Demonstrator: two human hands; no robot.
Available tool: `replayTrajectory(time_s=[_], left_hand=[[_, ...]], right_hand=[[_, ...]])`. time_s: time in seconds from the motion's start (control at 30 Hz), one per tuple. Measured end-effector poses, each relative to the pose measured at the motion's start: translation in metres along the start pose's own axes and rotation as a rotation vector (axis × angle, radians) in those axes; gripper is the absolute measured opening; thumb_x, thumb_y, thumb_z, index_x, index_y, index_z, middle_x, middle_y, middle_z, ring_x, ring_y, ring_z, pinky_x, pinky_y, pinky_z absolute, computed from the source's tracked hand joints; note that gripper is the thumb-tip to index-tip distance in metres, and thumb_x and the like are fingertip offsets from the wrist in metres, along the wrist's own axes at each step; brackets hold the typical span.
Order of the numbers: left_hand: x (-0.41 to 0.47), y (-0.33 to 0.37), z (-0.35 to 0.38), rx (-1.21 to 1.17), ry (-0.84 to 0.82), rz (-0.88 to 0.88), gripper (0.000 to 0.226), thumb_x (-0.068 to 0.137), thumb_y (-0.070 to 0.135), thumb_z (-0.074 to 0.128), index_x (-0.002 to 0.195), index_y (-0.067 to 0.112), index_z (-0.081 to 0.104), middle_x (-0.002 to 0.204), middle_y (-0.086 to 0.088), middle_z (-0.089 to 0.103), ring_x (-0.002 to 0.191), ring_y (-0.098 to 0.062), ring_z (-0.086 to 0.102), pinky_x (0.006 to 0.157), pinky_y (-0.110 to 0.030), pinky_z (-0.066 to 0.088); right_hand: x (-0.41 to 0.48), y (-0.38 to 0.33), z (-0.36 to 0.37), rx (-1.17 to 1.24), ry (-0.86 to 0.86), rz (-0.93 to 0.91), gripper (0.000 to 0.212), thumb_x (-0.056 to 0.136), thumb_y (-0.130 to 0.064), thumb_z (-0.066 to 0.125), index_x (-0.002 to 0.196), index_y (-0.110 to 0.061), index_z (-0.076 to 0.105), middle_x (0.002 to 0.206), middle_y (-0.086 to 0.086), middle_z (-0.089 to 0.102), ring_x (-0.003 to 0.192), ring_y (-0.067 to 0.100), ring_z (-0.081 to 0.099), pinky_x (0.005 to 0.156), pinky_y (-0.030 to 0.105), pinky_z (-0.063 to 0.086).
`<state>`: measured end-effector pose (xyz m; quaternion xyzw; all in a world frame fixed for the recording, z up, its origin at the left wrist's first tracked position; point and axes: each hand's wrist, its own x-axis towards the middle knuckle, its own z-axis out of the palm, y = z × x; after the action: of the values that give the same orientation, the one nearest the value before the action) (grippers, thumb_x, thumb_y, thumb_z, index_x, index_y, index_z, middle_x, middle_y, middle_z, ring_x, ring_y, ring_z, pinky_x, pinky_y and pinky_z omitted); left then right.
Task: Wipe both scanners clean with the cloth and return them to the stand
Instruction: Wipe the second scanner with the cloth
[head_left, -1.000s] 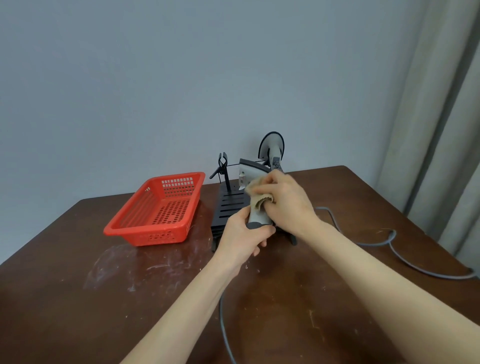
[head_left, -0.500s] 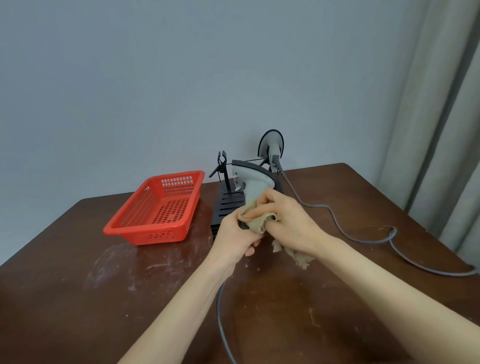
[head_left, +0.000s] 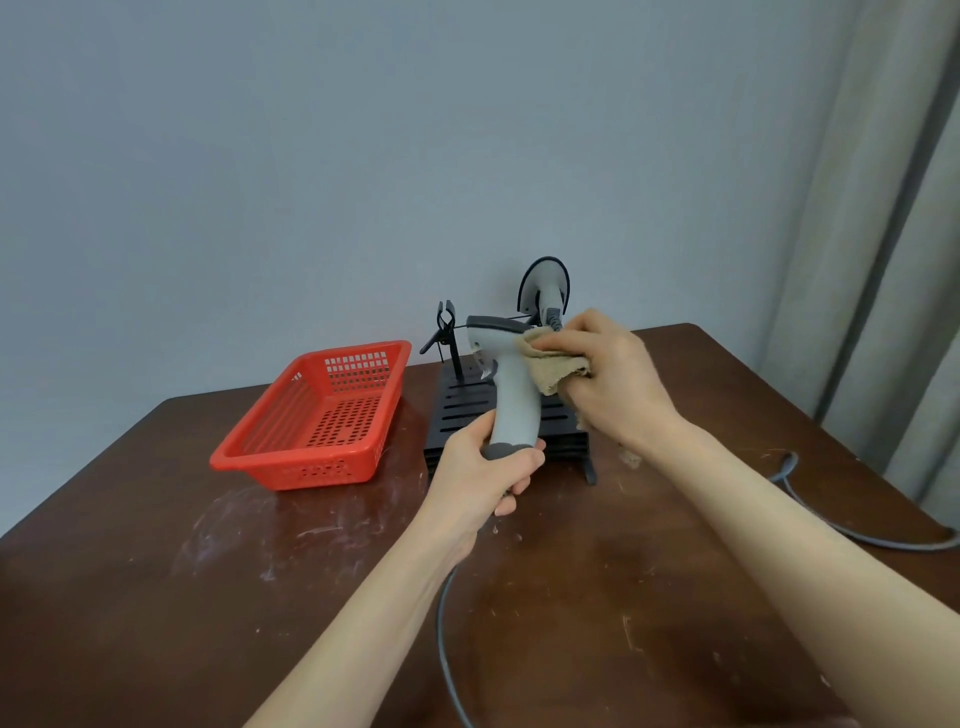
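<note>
A grey handheld scanner (head_left: 511, 384) stands upright above the table, its head pointing left. My left hand (head_left: 485, 475) grips the bottom of its handle. My right hand (head_left: 608, 379) holds a tan cloth (head_left: 550, 366) against the right side of the scanner's neck. Behind them sits the black slatted stand (head_left: 467, 410). A second scanner (head_left: 545, 288) rests at the stand's back, partly hidden by my right hand.
A red plastic basket (head_left: 317, 415) sits left of the stand on the brown table (head_left: 208, 597). A grey cable (head_left: 447, 623) runs from the held scanner toward me; another cable (head_left: 810, 509) loops at the right. A curtain (head_left: 893, 234) hangs at the right.
My right hand with the cloth has moved up from the lower handle to the scanner's neck. My left hand has lifted the scanner a little.
</note>
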<state>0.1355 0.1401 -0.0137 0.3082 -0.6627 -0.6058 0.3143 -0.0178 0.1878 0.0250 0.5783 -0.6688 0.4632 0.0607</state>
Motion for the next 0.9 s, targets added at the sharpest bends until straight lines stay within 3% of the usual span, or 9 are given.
replayTrajectory(time_s=[0.13,0.3,0.43,0.53,0.6,0.67,0.7,0.83,0.9], left_hand=[[0.001,-0.002,0.005,0.160,0.006,0.035,0.030,0.081,0.004,0.064,0.107,0.016,0.060,0.072,-0.004,0.056,0.047,-0.009,0.040,0.040,-0.018,0.030],[0.005,-0.006,0.004,0.298,0.033,0.058,0.023,0.078,0.009,0.068,0.096,0.019,0.058,0.057,0.004,0.052,0.041,-0.005,0.044,0.041,-0.019,0.033],[0.005,-0.001,0.006,0.089,0.031,0.005,0.021,0.081,0.002,0.064,0.100,0.012,0.061,0.066,-0.008,0.053,0.048,-0.011,0.041,0.038,-0.020,0.028],[0.005,-0.001,0.001,-0.131,0.048,-0.053,0.014,0.085,-0.003,0.060,0.093,0.008,0.059,0.062,-0.001,0.051,0.045,-0.008,0.040,0.034,-0.017,0.023],[0.004,-0.002,-0.004,-0.252,0.058,-0.101,0.010,0.087,-0.004,0.054,0.092,0.004,0.058,0.067,-0.003,0.054,0.043,-0.008,0.038,0.032,-0.016,0.022],[0.003,-0.002,-0.008,-0.412,0.068,-0.169,0.009,0.089,-0.001,0.048,0.094,0.001,0.055,0.071,-0.006,0.055,0.039,-0.006,0.035,0.028,-0.014,0.021],[0.003,-0.001,-0.008,-0.483,0.063,-0.201,0.010,0.091,0.002,0.046,0.096,0.002,0.054,0.069,-0.006,0.053,0.036,-0.005,0.033,0.026,-0.014,0.020],[0.001,0.005,-0.006,-0.698,-0.021,-0.270,0.011,0.086,0.015,0.047,0.078,0.008,0.047,0.057,-0.003,0.046,0.029,-0.004,0.029,0.023,-0.013,0.020],[-0.001,0.004,-0.004,-0.821,-0.078,-0.312,0.017,0.078,0.024,0.051,0.072,0.011,0.043,0.049,0.000,0.042,0.026,-0.003,0.029,0.021,-0.013,0.021]], right_hand=[[0.000,-0.004,0.014,-0.058,-0.128,0.042,0.039,0.087,-0.001,0.052,0.115,-0.022,0.068,0.104,-0.005,0.052,0.107,0.018,0.049,0.083,0.025,0.039],[-0.009,-0.015,0.020,-0.027,-0.289,-0.082,0.034,0.085,-0.003,0.052,0.102,-0.024,0.074,0.088,-0.022,0.043,0.099,0.003,0.038,0.083,0.020,0.030],[-0.006,-0.006,0.018,0.031,-0.119,0.026,0.038,0.085,0.001,0.052,0.109,-0.023,0.071,0.087,-0.021,0.039,0.093,0.001,0.038,0.076,0.012,0.032],[-0.020,-0.009,0.017,0.212,-0.286,0.026,0.039,0.082,0.003,0.054,0.092,-0.029,0.075,0.087,-0.018,0.048,0.083,0.000,0.049,0.075,0.010,0.037],[-0.024,-0.003,0.014,0.221,-0.267,0.070,0.039,0.080,0.000,0.059,0.079,-0.036,0.073,0.088,-0.011,0.057,0.084,0.004,0.057,0.077,0.021,0.044],[-0.016,0.007,0.009,0.034,-0.138,0.159,0.040,0.079,-0.002,0.057,0.090,-0.037,0.073,0.094,-0.004,0.058,0.091,0.015,0.057,0.083,0.032,0.046],[-0.012,0.008,0.007,-0.003,-0.076,0.183,0.042,0.079,-0.002,0.055,0.101,-0.034,0.072,0.095,-0.003,0.056,0.094,0.017,0.056,0.084,0.031,0.045],[-0.014,-0.012,0.021,0.149,-0.119,-0.048,0.052,0.079,0.004,0.053,0.116,-0.029,0.067,0.092,-0.014,0.046,0.091,0.004,0.050,0.080,0.008,0.037],[-0.016,-0.007,0.029,0.070,-0.116,-0.057,0.054,0.083,0.001,0.051,0.122,-0.034,0.062,0.095,-0.011,0.043,0.096,0.012,0.052,0.084,0.024,0.046]])
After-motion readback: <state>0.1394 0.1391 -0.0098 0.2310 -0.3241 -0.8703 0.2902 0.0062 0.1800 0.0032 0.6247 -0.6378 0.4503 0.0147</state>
